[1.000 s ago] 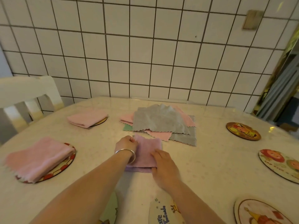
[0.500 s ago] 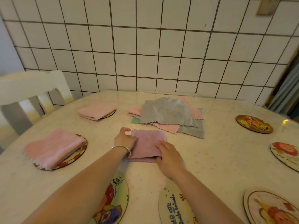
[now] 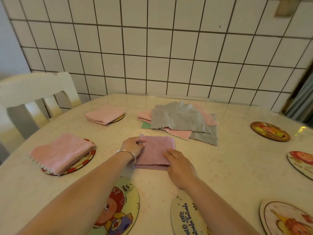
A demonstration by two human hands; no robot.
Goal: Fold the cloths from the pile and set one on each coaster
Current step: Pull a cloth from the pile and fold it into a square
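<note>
Curved lettering reading "are" and "Friends" is showing on the pale round coaster [image 3: 186,217] at the table's near edge, partly hidden under the right forearm, and a few handwritten characters are sitting on the yellow-green cartoon coaster [image 3: 118,209] to its left, too small to read. Compared with half a second ago, the left hand [image 3: 133,146] is now curling its fingers over the left edge of the folded mauve microfibre cloth [image 3: 157,150], where earlier they were more spread, and the right hand [image 3: 179,164] is lying flat and together on the cloth's near right corner, little changed. The cloth is lying as a neat square with stacked layers along its near side, on the cream speckled table [image 3: 228,167] near its middle, just in front of the loose pile of grey, pink and green cloths [image 3: 179,121]. Two folded pink cloths [image 3: 62,151] [image 3: 105,114] are resting on round coasters toward the left edge.
</note>
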